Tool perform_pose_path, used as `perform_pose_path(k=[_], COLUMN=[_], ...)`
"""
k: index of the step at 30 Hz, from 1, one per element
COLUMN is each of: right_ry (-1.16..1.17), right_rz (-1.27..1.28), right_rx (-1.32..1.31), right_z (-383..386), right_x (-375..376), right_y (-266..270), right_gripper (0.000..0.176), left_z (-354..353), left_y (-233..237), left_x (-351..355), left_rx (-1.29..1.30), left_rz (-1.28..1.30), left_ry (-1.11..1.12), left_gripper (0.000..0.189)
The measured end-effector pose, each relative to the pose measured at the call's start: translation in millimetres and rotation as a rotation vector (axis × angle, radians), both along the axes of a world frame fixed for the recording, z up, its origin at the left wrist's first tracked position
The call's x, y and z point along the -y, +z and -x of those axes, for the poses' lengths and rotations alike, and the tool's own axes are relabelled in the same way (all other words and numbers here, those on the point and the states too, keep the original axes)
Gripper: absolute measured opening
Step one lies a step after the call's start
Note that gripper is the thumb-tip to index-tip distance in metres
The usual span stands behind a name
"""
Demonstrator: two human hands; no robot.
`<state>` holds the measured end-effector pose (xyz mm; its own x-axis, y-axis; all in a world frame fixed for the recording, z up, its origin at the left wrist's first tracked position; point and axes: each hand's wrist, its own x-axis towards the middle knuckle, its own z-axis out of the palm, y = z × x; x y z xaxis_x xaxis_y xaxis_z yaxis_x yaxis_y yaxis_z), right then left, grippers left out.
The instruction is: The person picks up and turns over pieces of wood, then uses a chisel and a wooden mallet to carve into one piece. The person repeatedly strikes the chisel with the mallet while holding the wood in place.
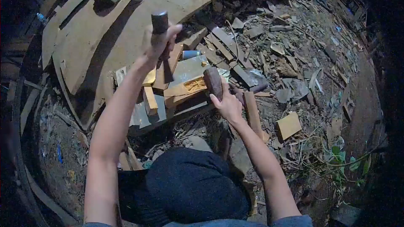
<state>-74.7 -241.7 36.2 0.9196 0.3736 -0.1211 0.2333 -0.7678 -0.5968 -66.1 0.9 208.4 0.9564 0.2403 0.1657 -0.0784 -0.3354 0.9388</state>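
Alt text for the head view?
The left hand grips a dark cylindrical tool with a shiny end, and the right hand grips a rough dark cylinder, both near a yellowish wooden block with a carved recess. Pale wood scraps lie around.

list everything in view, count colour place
shiny-ended tool handle: 1, dark brown, upper middle
rough cylinder: 1, dark brown, centre
hollowed wood block: 1, tan, centre
flat slab: 1, tan, upper left
round can-like object: 1, blue, above centre
square-faced wood block: 1, tan, ground, right
wood scraps: many, brown-grey, ground
leafy plant: 1, green, lower right
trousers: 1 pair, black, bottom
left hand: 1, bare, gripping handle
right hand: 1, bare, gripping cylinder
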Motion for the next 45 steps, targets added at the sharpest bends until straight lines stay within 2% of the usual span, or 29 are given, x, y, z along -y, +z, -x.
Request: perform_pose_path(k=[2,6,9,11,15,17,20,26,42,45], right_ry=[0.007,0.018,0.031,0.039,0.030,0.031,0.039,0.033,0.043,0.048], right_rz=[0.008,0.002,-0.030,-0.064,-0.030,-0.023,-0.047,-0.027,-0.085,-0.072], right_rx=[0.007,0.013,0.061,0.060,0.036,0.018,0.004,-0.010,-0.003,-0.014], right_z=[0.3,-0.3,-1.4,-2.1,-2.6,-2.7,-2.4,-2.7,-3.9,-4.6], right_x=[-0.6,-0.2,0.2,0.1,-0.2,-0.5,-0.5,-0.3,2.8,3.5], right_y=[1.1,-0.6,-7.7,-9.2,-7.6,-6.2,-6.4,-5.3,-6.9,-3.5], right_gripper=[0.081,0.083,0.085,0.086,0.085,0.085,0.085,0.084,0.082,0.083], left_z=[-10.4,-22.9,-26.4,-28.9,-36.6,-34.8,-35.7,-35.9,-42.9,-50.8], left_y=[-5.9,-20.3,-26.0,-34.1,-45.9,-44.6,-45.5,-44.5,-58.8,-71.6], left_x=[12.2,31.2,40.2,36.4,45.4,50.4,53.0,57.3,55.6,49.4], left_rx=[0.159,0.222,0.206,0.153,0.198,0.286,0.298,0.279,0.231,0.292], left_rz=[0.239,0.448,0.445,0.470,0.378,0.377,0.297,0.224,0.265,0.126], left_ry=[0.108,0.223,0.267,0.199,0.211,0.241,0.202,0.202,0.289,0.265], left_gripper=[0.028,0.032,0.038,0.042,0.047,0.040,0.045,0.044,0.048,0.046])
